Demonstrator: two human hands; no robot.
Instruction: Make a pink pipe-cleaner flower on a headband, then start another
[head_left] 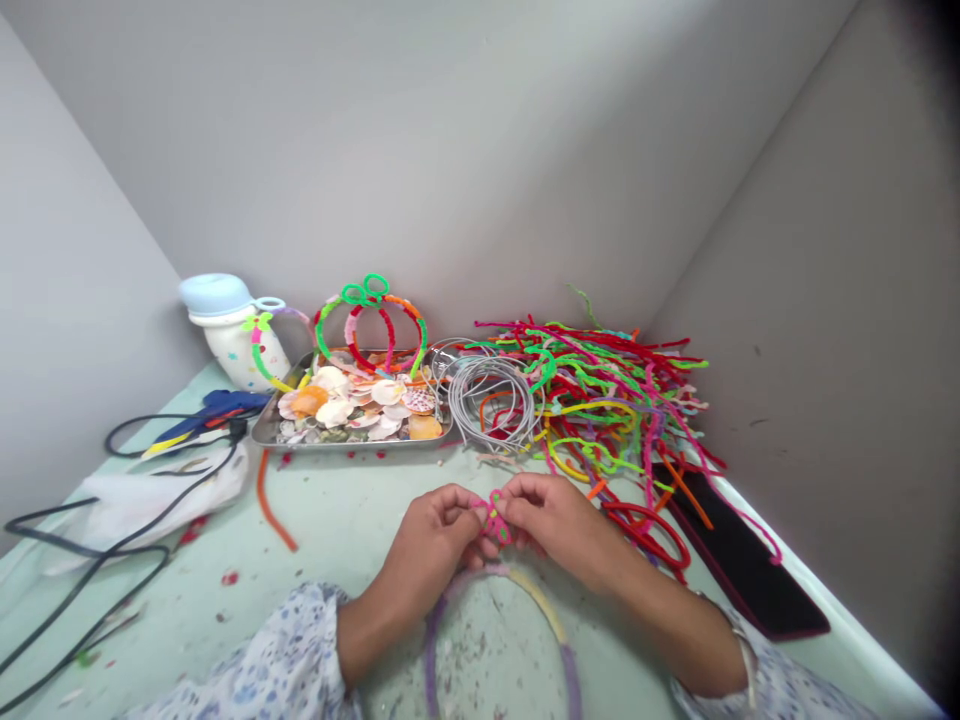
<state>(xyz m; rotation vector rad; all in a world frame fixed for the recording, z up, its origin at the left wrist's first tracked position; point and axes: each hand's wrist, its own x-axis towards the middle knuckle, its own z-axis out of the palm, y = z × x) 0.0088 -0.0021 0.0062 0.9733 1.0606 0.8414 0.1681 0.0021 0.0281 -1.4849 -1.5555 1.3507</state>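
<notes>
My left hand (450,525) and my right hand (544,510) meet over the middle of the table. Between their fingertips they pinch a small pink and green pipe-cleaner ornament (496,517). Parts of the ornament are covered by the fingers. Just below the hands is a headband (559,620) wrapped in purple, pale yellow and pale pink pipe cleaner. Its top lies right under the ornament; whether the two are joined I cannot tell. The headband's lower ends run out of view.
A metal tray (352,447) of shells stands behind, with finished headbands (390,330) over it. Coiled grey wire (495,400) and a heap of pipe cleaners (622,400) lie right. Left are a white bottle (240,345), blue-handled pliers (214,410) and black cables (97,555).
</notes>
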